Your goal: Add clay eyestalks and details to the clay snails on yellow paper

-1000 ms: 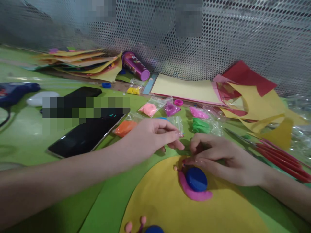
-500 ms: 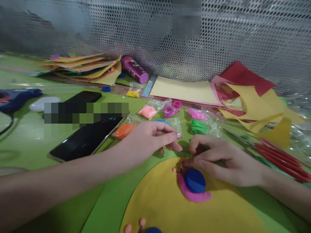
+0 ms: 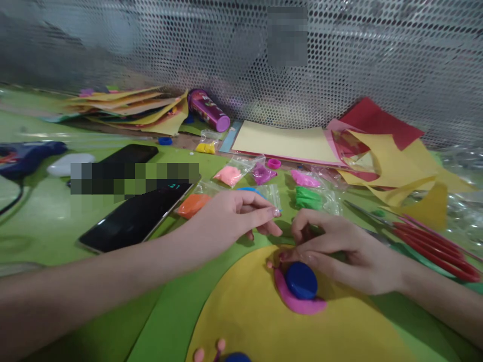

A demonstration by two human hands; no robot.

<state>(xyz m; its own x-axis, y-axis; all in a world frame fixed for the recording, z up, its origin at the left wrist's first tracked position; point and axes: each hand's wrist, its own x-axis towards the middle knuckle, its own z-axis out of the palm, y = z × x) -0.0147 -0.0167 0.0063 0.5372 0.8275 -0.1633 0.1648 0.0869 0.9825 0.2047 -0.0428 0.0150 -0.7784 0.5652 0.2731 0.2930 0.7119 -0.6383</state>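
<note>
A snail shape lies on a round yellow card [image 3: 241,301]: its pink clay body [image 3: 302,304] curves around a blue bottle cap [image 3: 301,280]. At its head stands a thin dark antenna with a small peach clay ball [image 3: 269,264]. My right hand [image 3: 339,246] is closed, thumb and forefinger tips at the second antenna, whose tip they cover. My left hand [image 3: 241,216] hovers beyond the card's far edge, thumb and forefinger pinched; whatever is between them is too small to make out. Another blue cap [image 3: 238,357] with peach-tipped antennae is cut off at the bottom edge.
Bags of orange [image 3: 193,205], peach [image 3: 228,175] and green clay [image 3: 308,197] lie beyond my hands. Red-handled scissors [image 3: 433,246] are at right, a phone [image 3: 139,216] at left. Paper sheets [image 3: 283,143] and a purple can [image 3: 209,110] stand against the perforated metal panel [image 3: 234,45].
My right fingertips have shifted slightly left at the snail's antenna. The left hand stays nearly still, and the whole view has moved a little.
</note>
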